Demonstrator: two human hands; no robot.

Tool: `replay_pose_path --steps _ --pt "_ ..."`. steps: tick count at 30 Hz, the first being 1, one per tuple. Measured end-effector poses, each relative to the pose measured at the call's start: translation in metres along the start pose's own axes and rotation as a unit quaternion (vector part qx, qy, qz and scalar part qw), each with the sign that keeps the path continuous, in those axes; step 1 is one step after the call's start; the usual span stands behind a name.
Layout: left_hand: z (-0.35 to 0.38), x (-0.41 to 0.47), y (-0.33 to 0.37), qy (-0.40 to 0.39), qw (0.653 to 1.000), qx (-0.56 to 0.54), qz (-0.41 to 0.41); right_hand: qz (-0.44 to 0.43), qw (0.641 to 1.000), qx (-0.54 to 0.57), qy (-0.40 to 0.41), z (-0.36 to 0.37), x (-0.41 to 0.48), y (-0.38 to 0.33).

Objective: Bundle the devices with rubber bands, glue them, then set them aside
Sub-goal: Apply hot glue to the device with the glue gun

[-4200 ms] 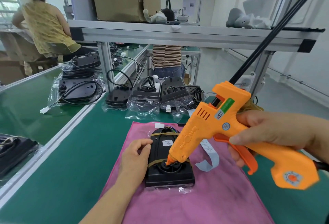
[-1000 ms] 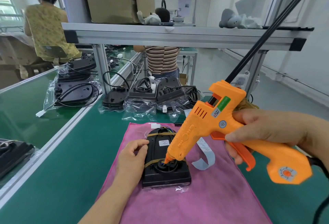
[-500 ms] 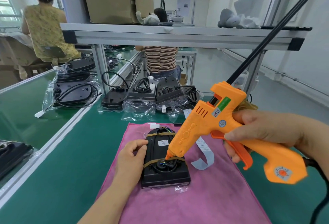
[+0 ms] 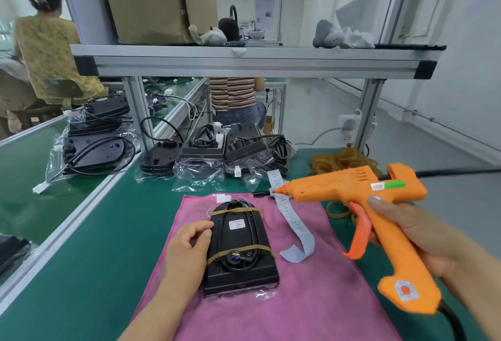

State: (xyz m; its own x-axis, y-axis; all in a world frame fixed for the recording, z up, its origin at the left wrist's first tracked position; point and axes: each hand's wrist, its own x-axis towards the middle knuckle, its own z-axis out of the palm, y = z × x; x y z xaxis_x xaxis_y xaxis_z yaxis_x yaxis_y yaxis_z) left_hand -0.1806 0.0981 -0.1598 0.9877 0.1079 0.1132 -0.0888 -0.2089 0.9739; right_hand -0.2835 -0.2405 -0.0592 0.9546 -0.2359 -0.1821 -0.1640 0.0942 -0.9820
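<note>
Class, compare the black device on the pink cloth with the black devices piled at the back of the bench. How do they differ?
The device on the pink cloth lies alone, crossed by two rubber bands; the devices at the back are piled among clear bags. The left hand grips the device on the cloth; no hand touches the devices at the back. Both are black.
</note>
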Motion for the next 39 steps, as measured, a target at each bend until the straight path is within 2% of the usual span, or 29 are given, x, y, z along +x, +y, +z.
replay_pose_path --steps 1,3,8,12,15,18,20,22,24,27,29,31,32,33,34,36,39 --pt "0.0 0.0 0.0 0.003 1.0 0.007 0.007 -0.007 0.999 0.006 0.046 0.003 -0.005 0.004" --pt "0.001 0.0 0.0 0.006 1.0 0.015 0.011 0.043 0.994 0.055 0.09 0.005 -0.01 0.02" --pt "0.001 0.001 -0.001 0.006 1.0 0.012 0.009 0.101 0.961 0.198 0.164 0.019 -0.012 0.045" --pt "0.001 0.001 -0.002 0.004 1.0 0.013 0.011 0.113 0.938 0.269 0.184 0.022 -0.001 0.048" --pt "0.001 0.001 -0.003 0.006 1.0 0.008 0.01 0.127 0.947 0.246 0.161 0.019 0.001 0.049" --pt "0.001 0.002 -0.003 0.003 1.0 0.005 0.005 0.135 0.97 0.15 0.136 0.008 -0.001 0.045" --pt "0.001 0.002 -0.003 0.004 1.0 0.007 0.004 0.15 0.982 0.036 0.109 0.0 -0.002 0.041" --pt "0.001 0.002 -0.003 0.005 1.0 0.01 0.004 0.174 0.974 -0.105 0.097 -0.007 -0.003 0.038" --pt "0.001 0.001 -0.002 0.005 1.0 0.01 -0.001 0.187 0.951 -0.232 0.088 -0.013 -0.004 0.035" --pt "0.001 0.001 0.0 0.007 1.0 0.018 -0.004 0.208 0.912 -0.351 0.044 -0.014 -0.007 0.028" --pt "0.0 0.001 0.0 0.007 1.0 0.021 -0.004 0.205 0.865 -0.458 0.016 -0.009 -0.009 0.023" --pt "0.0 0.0 0.0 0.006 1.0 0.02 0.0 0.145 0.787 -0.599 0.02 0.001 -0.009 0.017" --pt "0.001 0.0 0.0 0.006 1.0 0.019 0.002 0.091 0.76 -0.642 0.041 0.008 -0.008 0.014" --pt "0.001 0.0 0.0 0.007 1.0 0.019 0.001 0.032 0.757 -0.65 0.061 0.019 -0.007 0.012" --pt "0.002 -0.001 0.0 0.008 1.0 0.018 0.0 -0.023 0.776 -0.627 0.073 0.033 -0.004 0.011" --pt "0.002 -0.002 0.001 0.007 1.0 0.011 -0.01 -0.099 0.846 -0.519 0.063 0.069 0.004 0.015" --pt "0.002 -0.004 0.004 0.006 1.0 0.022 -0.013 -0.096 0.924 -0.37 0.027 0.125 0.024 0.03"
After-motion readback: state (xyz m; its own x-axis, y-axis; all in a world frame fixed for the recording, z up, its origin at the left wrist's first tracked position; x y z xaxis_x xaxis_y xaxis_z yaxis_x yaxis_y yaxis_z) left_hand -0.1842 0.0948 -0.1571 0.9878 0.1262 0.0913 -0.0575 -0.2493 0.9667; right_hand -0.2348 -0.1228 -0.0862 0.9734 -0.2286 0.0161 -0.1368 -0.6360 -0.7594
